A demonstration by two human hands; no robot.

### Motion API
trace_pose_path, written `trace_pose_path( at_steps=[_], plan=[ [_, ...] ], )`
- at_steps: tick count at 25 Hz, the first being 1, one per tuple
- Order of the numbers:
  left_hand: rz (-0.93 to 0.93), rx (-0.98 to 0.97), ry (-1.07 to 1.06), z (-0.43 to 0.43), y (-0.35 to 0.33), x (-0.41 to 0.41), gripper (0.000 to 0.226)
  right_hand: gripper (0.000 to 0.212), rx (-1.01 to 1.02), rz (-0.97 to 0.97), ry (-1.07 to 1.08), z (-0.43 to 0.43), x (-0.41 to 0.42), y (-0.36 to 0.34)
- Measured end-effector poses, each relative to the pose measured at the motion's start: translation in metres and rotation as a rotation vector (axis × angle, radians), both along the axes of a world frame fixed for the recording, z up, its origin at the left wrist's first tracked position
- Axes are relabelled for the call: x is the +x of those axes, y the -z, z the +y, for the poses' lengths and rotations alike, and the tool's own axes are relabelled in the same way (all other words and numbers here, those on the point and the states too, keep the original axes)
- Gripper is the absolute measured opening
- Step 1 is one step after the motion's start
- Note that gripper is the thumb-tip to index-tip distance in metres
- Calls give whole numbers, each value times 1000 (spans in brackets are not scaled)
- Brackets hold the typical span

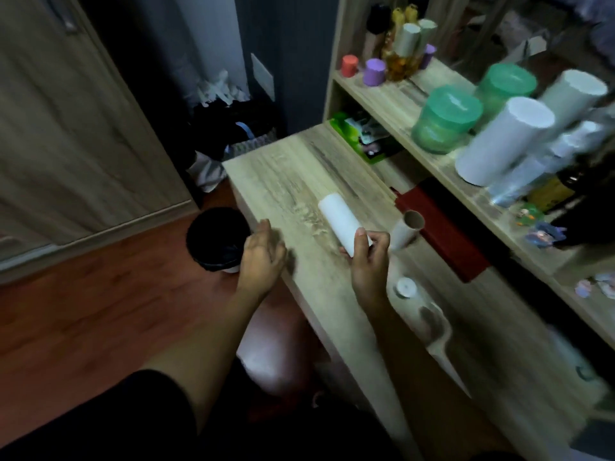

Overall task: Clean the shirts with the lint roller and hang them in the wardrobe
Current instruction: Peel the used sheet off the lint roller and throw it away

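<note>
Fresh roll gripped at the desk

The right hand (367,257) pinched the near end of the white lint roll (341,224), its long axis running far-left across the desk (283,181); the left hand (263,257) hovered loosely spread, just left.

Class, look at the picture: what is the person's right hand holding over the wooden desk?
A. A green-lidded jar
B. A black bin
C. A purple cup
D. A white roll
D: the right hand grips the near end of the white roll, which lies over the desk.
</note>
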State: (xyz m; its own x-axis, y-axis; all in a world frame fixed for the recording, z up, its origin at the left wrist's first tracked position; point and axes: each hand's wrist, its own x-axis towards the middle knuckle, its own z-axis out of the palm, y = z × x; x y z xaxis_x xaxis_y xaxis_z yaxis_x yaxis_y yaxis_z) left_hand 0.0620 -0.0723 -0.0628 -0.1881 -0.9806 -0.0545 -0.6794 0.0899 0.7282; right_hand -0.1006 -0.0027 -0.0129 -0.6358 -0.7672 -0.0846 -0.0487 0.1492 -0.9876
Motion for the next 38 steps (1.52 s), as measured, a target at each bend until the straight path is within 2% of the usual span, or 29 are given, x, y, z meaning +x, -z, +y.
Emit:
trace_pose_path(
  at_steps=[3, 7, 13, 15, 20, 23, 26, 28, 32, 34, 36, 38],
  plan=[
    [-35, 4, -53, -61, 9, 70, 56, 6, -12, -84, -17, -61, 72, 12],
    [-139, 43, -66, -153, 44, 177, 58, 29, 78, -95, -105, -147, 179, 42],
    [-225, 197, -86, -253, 142, 260, 60, 35, 339, -49, -252, -217, 253, 170],
    [-245, 231, -86, -276, 188, 271, 60, 48, 474, -105, -280, -238, 259, 217],
    [-245, 325, -140, -329, 327, 276, 57, 51, 762, -142, -386, -298, 260, 371],
    [-248, 337, -153, -355, 409, 271, 54, 47, 840, -102, -461, -330, 258, 450],
    [-286, 372, -210, -372, 472, 268, 61, 46, 818, -35, -541, -357, 258, 506],
    [-293, 409, -247, -376, 496, 266, 56, 52, 797, -9, -572, -374, 262, 531],
    [-439, 359, -208, -371, 517, 270, 22, 68, 833, -84, -661, -389, 272, 567],
    [-448, 326, -189, -370, 518, 273, 16, 69, 836, -23, -706, -386, 275, 572],
    [-415, 326, -177, -370, 513, 270, 18, 68, 824, 38, -681, -384, 273, 569],
    [-345, 386, -231, -369, 499, 268, 42, 68, 815, 114, -668, -384, 269, 552]
  ],
)
